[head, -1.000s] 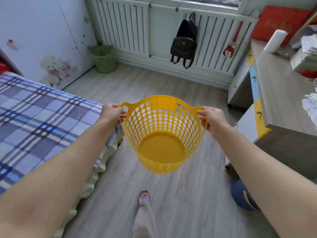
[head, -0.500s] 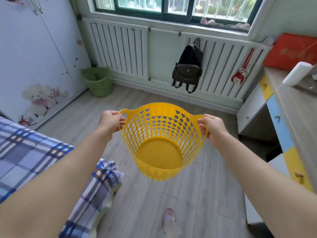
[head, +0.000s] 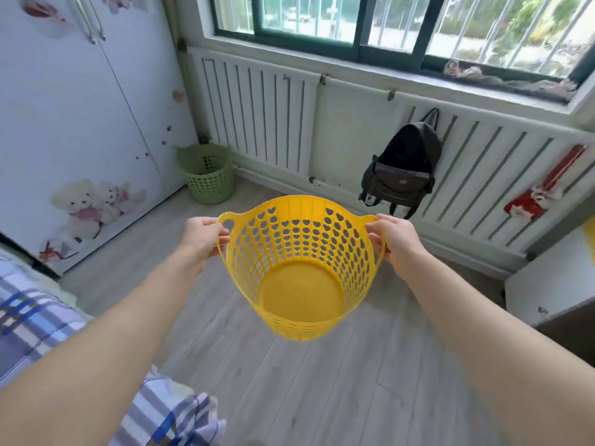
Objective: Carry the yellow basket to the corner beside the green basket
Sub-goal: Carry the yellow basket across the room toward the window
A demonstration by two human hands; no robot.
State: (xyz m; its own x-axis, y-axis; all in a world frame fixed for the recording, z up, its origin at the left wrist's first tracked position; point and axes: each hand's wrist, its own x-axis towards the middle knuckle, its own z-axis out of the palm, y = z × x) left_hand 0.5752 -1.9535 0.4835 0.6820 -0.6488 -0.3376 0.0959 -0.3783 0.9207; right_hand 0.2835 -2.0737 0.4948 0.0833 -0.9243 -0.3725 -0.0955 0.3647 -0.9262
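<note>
Grey plank floor (head: pixel 309 391), green basket (head: pixel 209 175) cornered; both hands clamped on yellow basket (head: pixel 301 297) handles.

Bright daylight pours in from the window (head: pixel 402 27) at the far side, slightly blown out. Soft shadows on the floor (head: pixel 322 397). Wide-angle bending at the edges, and the near bedsheet (head: pixel 174 416) looks motion-blurred.

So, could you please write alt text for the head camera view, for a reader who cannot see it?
Two bare hands, left hand and right hand, hold an empty yellow basket by its handles above a wooden floor. A green basket stands in the far corner by a radiator; a black backpack hangs nearby.
</note>
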